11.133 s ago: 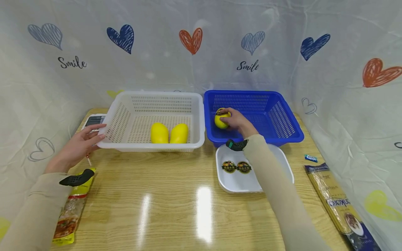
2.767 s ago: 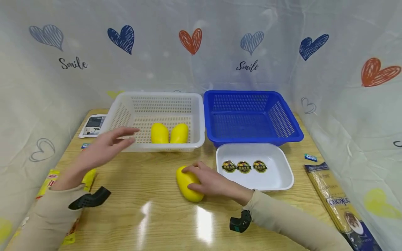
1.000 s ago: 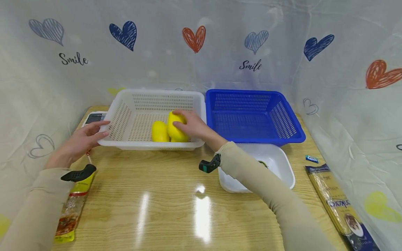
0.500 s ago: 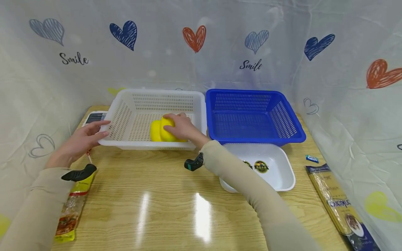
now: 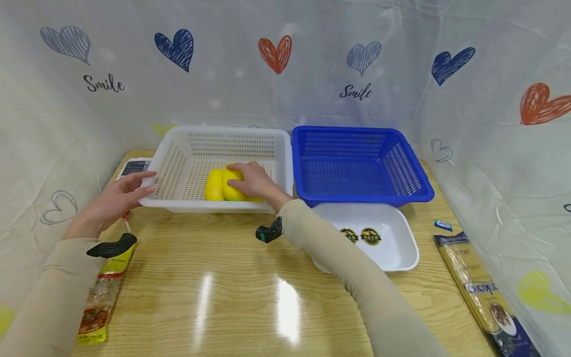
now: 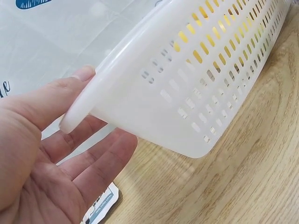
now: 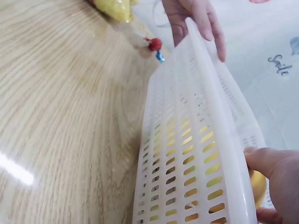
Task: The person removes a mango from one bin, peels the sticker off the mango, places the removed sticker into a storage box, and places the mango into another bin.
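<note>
A white perforated basket (image 5: pixel 209 207) stands at the back left of the wooden table. Yellow oval fruits lie in it: one (image 5: pixel 213 184) is free on the left, and my right hand (image 5: pixel 252 181) curls over the one beside it (image 5: pixel 231 187). A sliver of a third shows under that hand. My left hand (image 5: pixel 113 201) is at the basket's left front corner. In the left wrist view the thumb (image 6: pixel 81 74) lies on the rim (image 6: pixel 140 37) and the straight fingers (image 6: pixel 100 156) sit beneath it. The right wrist view shows the basket wall (image 7: pixel 187 154), my right hand (image 7: pixel 278 182) and yellow fruit (image 7: pixel 258 186).
An empty blue basket (image 5: pixel 366 201) stands to the right of the white one. In front of it lies a white tray (image 5: pixel 401 243) with round stickers (image 5: pixel 350 234). A pasta packet (image 5: pixel 482 287) lies at the right edge. A yellow snack packet (image 5: pixel 100 297) lies at the left.
My right hand carried a yellow fruit from the table into the white basket, lowered it and slid it left against the others. My left hand returned to the basket's corner and stays there.
</note>
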{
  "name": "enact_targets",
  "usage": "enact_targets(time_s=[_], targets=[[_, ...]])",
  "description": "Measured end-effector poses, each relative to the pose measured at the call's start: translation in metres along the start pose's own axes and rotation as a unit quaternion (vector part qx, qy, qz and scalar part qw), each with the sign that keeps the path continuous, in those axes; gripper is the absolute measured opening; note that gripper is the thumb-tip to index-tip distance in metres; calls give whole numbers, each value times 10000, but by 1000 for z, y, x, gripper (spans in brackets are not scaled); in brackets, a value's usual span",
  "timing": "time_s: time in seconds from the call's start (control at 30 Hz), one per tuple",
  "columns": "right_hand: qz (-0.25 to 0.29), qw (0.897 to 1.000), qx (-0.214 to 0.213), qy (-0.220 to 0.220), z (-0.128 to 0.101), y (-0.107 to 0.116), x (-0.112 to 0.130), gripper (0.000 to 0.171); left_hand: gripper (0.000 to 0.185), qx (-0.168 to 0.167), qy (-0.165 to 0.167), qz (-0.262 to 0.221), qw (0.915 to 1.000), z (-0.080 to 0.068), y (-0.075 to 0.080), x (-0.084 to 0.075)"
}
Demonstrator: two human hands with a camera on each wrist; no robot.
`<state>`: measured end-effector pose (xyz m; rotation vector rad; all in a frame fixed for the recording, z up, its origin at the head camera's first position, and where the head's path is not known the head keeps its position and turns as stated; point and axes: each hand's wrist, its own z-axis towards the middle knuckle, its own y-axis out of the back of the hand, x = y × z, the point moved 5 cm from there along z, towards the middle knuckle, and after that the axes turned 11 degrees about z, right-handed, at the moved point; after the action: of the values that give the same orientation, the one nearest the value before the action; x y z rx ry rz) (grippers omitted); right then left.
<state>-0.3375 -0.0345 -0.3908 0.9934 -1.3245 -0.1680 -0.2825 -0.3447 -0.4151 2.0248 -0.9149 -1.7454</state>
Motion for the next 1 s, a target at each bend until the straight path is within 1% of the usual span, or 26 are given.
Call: enact_targets(time_s=[0.17,0.23,0.37,0.5,0.7,0.83,0.9,1.0], targets=[[178,9997,-138,-57,1,0,-3,47,67,5,52,42,10000,0,1,2],[254,9996,-114,-73,1,-2,-3,46,68,5,80,93,9999,0,2,4],[154,9999,-48,20,4,-7,1,43,68,-28,102,194,9998,-1,4,7],[-3,9999,-124,7,6,-10,3,40,69,-46,101,214,9997,-1,4,7],[514,9985,-153,-69,3,-10,-5,39,70,-53,78,288,9995,-2,2,5],[733,9972,-152,-70,-4,-3,-7,39,69,-68,45,290,9995,-2,3,2],[859,9962,-173,-22,-11,4,-7,39,69,-74,66,312,9995,-2,3,1],[1383,9901,-222,-2,-30,17,-6,41,70,-82,91,318,9994,-2,4,1]])
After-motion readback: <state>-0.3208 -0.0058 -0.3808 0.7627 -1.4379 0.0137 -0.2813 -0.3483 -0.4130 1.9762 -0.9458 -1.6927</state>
